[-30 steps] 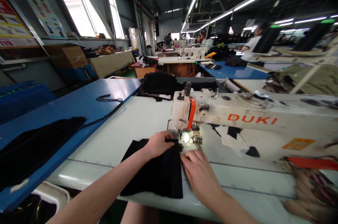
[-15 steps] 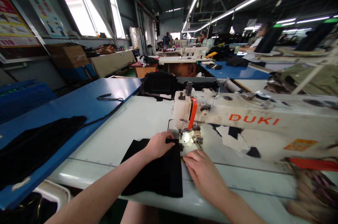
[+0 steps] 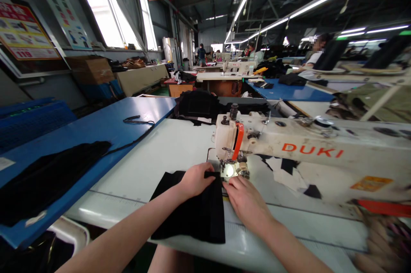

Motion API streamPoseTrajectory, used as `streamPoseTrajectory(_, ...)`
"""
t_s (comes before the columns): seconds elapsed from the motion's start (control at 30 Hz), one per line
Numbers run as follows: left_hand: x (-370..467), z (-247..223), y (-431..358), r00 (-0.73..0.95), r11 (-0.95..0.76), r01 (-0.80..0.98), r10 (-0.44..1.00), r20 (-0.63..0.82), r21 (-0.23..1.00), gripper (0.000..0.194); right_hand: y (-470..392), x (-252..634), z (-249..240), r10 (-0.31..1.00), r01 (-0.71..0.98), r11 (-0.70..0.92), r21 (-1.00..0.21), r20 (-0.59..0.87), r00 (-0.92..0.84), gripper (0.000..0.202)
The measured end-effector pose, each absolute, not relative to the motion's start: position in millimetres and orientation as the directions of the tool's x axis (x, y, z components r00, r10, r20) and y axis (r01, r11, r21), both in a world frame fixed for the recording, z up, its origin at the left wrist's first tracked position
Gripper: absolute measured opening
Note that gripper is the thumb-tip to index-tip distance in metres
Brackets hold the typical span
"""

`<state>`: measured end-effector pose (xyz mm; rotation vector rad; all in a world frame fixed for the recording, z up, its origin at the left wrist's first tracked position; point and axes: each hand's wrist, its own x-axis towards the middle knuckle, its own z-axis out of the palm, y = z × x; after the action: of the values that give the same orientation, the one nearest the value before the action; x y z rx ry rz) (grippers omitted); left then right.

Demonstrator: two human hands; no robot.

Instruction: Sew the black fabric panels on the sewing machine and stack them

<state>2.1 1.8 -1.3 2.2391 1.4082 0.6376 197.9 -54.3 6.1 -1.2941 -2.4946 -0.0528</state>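
A piece of black fabric (image 3: 189, 217) lies on the pale sewing table, its lower edge reaching the table's front. My left hand (image 3: 197, 181) rests on its upper part, with thumb and fingers pinching the folded top edge. My right hand (image 3: 245, 200) is just right of the fabric's upper corner, fingertips drawn together close to the presser foot. Whatever lies between those fingertips is too small to make out. Directly beyond both hands stands the sewing machine (image 3: 229, 140), its lamp lighting the needle plate (image 3: 229, 171).
To the left, a blue table (image 3: 128, 112) carries a dark garment (image 3: 58, 166) and a black cord (image 3: 138, 136). Black fabric (image 3: 199, 103) is piled behind the machine. White and black scraps (image 3: 289, 174) lie under the machine arm. A person (image 3: 316, 56) sits farther back at right.
My right hand has moved slightly up toward the presser foot, beside the fabric's corner. My left hand keeps its pinch on the fabric. The whole view has shifted a little.
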Motion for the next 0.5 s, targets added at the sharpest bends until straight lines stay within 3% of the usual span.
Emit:
streamPoseTrajectory(0.07,2.3,-0.6,-0.1,0.396,-0.461,0.735,0.887,0.236,0.497,0.018,-54.9,198.1,5.5,0.793,0.806,0.583,-0.103,0.288,-0.537,0.023)
streamPoseTrajectory(0.17,3.1,3.6,-3.6,0.512,-0.617,0.731,0.778,0.364,0.291,0.017,-55.4,198.0,4.3,0.797,0.809,0.579,-0.105,0.283,-0.534,0.023)
streamPoseTrajectory(0.3,2.8,7.5,-10.7,0.783,-0.829,0.555,0.547,0.297,0.066,0.019,-54.8,197.6,2.5,0.793,0.807,0.581,-0.106,0.294,-0.533,0.021)
streamPoseTrajectory(0.37,1.8,7.1,-17.8,0.81,-0.842,0.537,0.531,0.248,0.053,0.022,-54.3,197.7,2.1,0.789,0.805,0.584,-0.102,0.304,-0.534,0.021)
streamPoseTrajectory(0.5,-2.0,6.4,-35.9,0.715,-0.756,0.638,0.653,0.25,0.146,0.029,-52.9,198.9,2.9,0.782,0.798,0.594,-0.099,0.302,-0.545,0.022)
